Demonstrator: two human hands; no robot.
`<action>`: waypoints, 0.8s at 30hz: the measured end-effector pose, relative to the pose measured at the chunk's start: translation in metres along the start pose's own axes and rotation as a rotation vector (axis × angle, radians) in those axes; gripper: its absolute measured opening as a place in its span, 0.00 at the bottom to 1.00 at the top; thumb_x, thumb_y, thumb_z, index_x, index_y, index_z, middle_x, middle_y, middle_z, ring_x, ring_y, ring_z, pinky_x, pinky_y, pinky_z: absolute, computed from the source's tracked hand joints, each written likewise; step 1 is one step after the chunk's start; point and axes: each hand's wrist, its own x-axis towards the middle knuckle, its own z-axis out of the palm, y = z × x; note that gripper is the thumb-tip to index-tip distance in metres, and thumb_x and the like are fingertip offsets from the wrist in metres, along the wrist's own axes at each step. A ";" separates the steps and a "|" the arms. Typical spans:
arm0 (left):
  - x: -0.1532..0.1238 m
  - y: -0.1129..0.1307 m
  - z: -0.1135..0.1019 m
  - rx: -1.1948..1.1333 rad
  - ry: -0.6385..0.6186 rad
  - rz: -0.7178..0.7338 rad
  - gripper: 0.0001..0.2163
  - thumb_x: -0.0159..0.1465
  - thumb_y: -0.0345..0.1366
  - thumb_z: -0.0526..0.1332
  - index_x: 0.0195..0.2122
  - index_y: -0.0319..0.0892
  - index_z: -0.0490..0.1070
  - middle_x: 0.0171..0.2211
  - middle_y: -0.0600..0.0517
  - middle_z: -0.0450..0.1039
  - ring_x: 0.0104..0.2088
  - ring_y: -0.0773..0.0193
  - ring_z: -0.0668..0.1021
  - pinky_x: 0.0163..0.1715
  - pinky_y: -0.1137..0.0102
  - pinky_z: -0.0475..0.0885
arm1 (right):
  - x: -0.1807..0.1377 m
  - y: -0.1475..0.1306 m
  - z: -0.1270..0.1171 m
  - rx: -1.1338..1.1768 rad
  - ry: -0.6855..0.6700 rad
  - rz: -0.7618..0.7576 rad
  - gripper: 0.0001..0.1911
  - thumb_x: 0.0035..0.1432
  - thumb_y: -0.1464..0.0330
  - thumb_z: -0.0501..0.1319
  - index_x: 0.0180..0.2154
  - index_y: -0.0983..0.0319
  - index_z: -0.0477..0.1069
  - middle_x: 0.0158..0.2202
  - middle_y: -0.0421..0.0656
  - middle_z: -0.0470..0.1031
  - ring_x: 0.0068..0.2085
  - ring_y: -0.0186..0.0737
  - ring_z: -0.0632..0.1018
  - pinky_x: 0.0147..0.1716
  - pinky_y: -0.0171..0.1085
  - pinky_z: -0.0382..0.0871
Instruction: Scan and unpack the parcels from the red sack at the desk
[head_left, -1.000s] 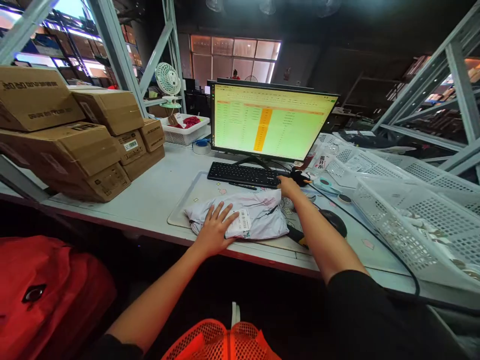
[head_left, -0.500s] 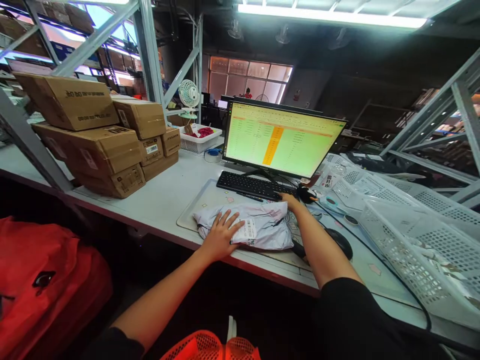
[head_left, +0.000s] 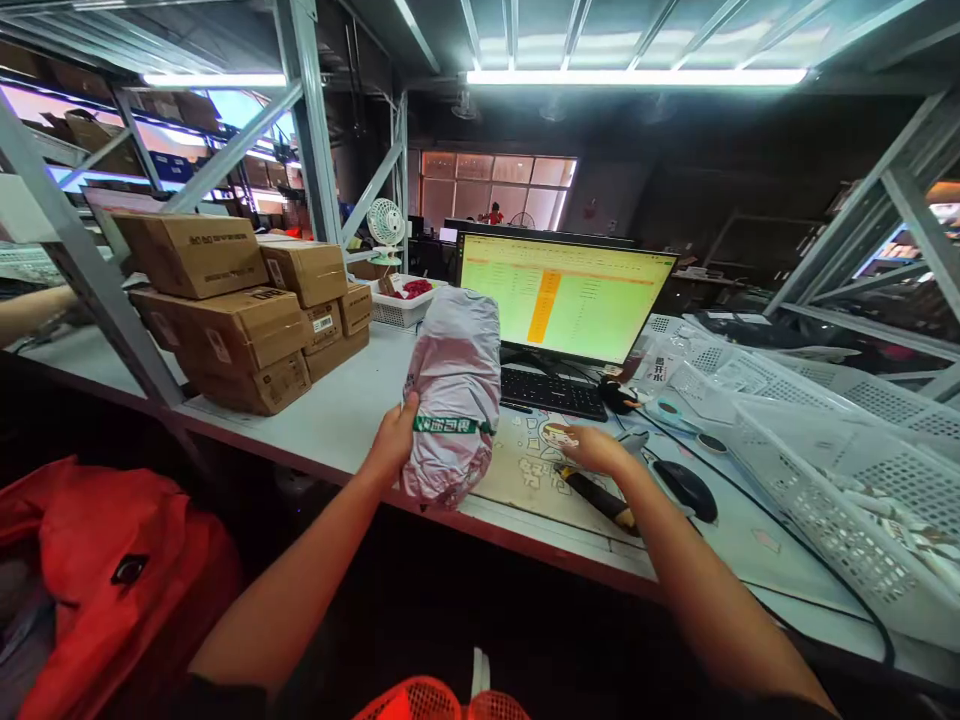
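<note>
My left hand (head_left: pixel 395 440) grips the left edge of a white plastic mailer bag (head_left: pixel 451 375), thumb on the side facing me. The parcel is plump and crinkled, with a green printed band near its lower end. It is tilted up in front of the monitor, over the desk's front edge. My right hand (head_left: pixel 596 450) is over the printed desk mat (head_left: pixel 517 480), right of the parcel, and its fingers are bunched and indistinct. Just below it lies a tool with a black and yellow handle (head_left: pixel 600 498). A black keyboard (head_left: pixel 559 392) sits behind.
Cardboard boxes (head_left: pixel 247 330) are stacked at left beside a metal post. A monitor (head_left: pixel 566 295) stands at the back. White perforated baskets (head_left: pixel 832 520) fill the right side, with a black mouse (head_left: pixel 684 488) nearer. A red bag (head_left: pixel 135 570) is at lower left. Another person's arm (head_left: pixel 37 312) shows far left.
My left hand has raised the parcel from the mat and turned it upright, label side away. My right hand has drawn back from the keyboard. The view has tilted up slightly.
</note>
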 end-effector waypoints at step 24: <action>-0.046 -0.028 0.044 1.113 -0.098 0.509 0.10 0.75 0.34 0.56 0.43 0.41 0.77 0.41 0.44 0.81 0.45 0.53 0.80 0.46 0.62 0.70 | -0.108 -0.046 -0.028 0.152 0.390 -0.611 0.22 0.67 0.62 0.55 0.57 0.59 0.78 0.47 0.48 0.80 0.45 0.46 0.81 0.44 0.42 0.74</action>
